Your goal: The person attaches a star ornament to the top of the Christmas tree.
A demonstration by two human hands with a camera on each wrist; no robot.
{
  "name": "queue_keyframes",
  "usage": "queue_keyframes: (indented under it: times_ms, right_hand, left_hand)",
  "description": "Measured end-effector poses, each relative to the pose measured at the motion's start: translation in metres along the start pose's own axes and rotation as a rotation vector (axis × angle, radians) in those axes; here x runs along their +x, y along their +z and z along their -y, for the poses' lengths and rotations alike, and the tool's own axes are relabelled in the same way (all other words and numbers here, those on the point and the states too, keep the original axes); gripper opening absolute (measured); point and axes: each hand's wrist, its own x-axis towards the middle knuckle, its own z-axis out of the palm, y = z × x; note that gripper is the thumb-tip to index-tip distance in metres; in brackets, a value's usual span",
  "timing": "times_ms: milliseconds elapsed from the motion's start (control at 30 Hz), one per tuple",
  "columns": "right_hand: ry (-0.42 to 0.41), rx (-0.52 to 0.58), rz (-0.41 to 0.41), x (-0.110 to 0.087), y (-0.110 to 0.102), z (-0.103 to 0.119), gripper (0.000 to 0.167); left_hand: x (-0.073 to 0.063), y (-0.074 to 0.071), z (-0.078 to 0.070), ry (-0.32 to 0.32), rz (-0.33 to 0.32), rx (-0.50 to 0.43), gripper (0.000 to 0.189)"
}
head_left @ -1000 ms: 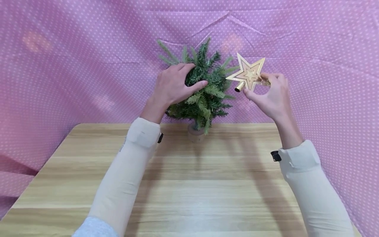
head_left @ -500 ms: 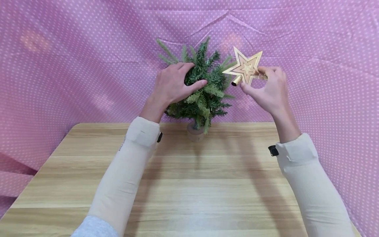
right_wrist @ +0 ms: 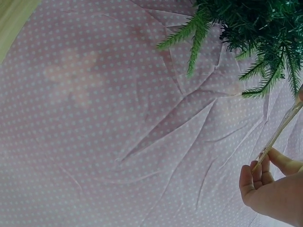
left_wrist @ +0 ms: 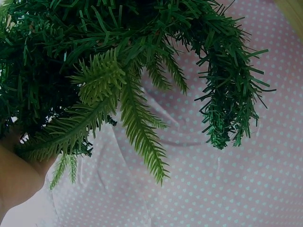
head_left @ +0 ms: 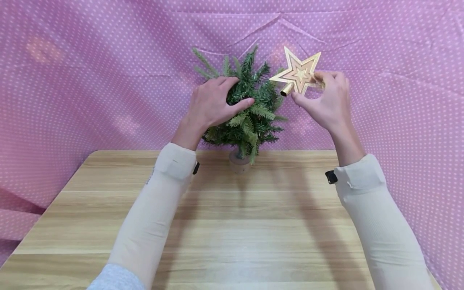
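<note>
A small artificial Christmas tree [head_left: 259, 110] stands at the table's back edge on a short pale base [head_left: 239, 164]. My left hand [head_left: 213, 102] holds its upper foliage from the left, thumb across the front, some fingers hidden behind branches. Beside the tree's upper right, my right hand [head_left: 333, 100] pinches a gold star tree topper [head_left: 300, 75] by its edge. The topper's tube points down and to the left, apart from the treetop. In the right wrist view the star [right_wrist: 278, 133] shows edge-on in the fingers; the left wrist view is mostly green needles [left_wrist: 142, 123].
Underneath is a light wooden table [head_left: 232, 241]. A pink dotted cloth [head_left: 137, 48] hangs behind the table and along both sides, close behind the tree. Both forearms reach over the tabletop.
My right hand has risen and drifted slightly left with the star, bringing it up beside the tree's top. The left hand and the tree have stayed practically still.
</note>
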Motion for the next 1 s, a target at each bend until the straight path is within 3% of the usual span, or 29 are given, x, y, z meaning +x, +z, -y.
queue_keyframes:
  times_ms: [1000]
  right_hand:
    - [0.037,-0.027,-0.044,0.021,0.009,0.023,0.081]
  left_hand:
    - [0.001,0.001,0.001,0.007,-0.009,0.007,0.09]
